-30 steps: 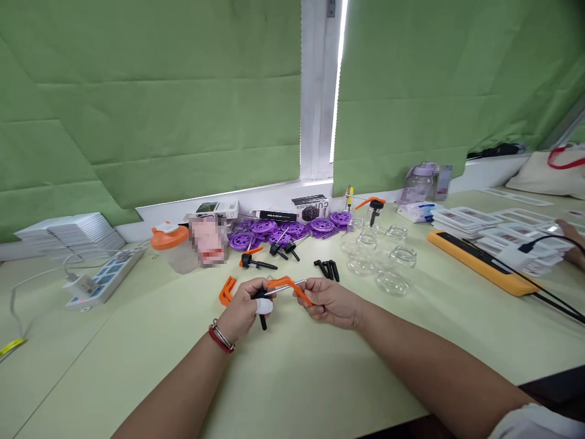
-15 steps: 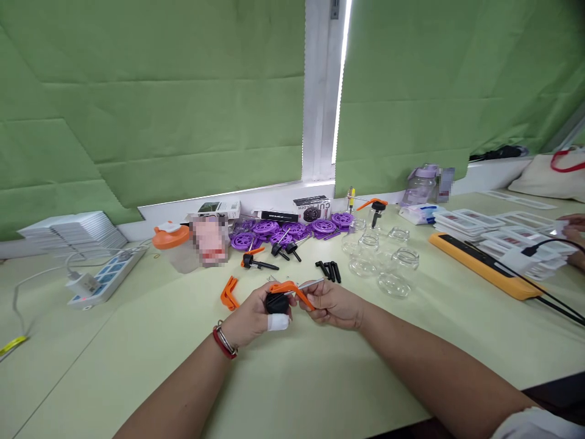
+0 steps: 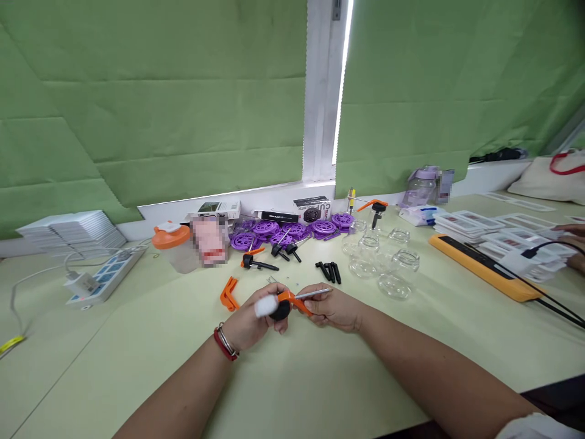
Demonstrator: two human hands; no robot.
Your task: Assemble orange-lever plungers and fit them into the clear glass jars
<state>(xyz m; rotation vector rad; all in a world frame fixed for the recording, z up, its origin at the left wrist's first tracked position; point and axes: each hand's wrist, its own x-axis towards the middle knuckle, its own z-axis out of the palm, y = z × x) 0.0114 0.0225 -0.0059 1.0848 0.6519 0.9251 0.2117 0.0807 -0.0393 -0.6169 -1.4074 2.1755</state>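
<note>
Green blinds hang behind a pale green bench (image 3: 320, 390). Near its middle the left hand (image 3: 249, 323) closes its grip on the black knob (image 3: 280, 311) of a small pump part, one fingertip wrapped in white. The right hand (image 3: 331, 306) pinches the orange lever (image 3: 295, 300) and the thin metal tube (image 3: 313, 294) jutting from that knob. Beyond the knob lie loose black pieces (image 3: 329, 271); right of these stand clear glass jars (image 3: 388, 262), and behind them purple wheels (image 3: 283, 231).
</note>
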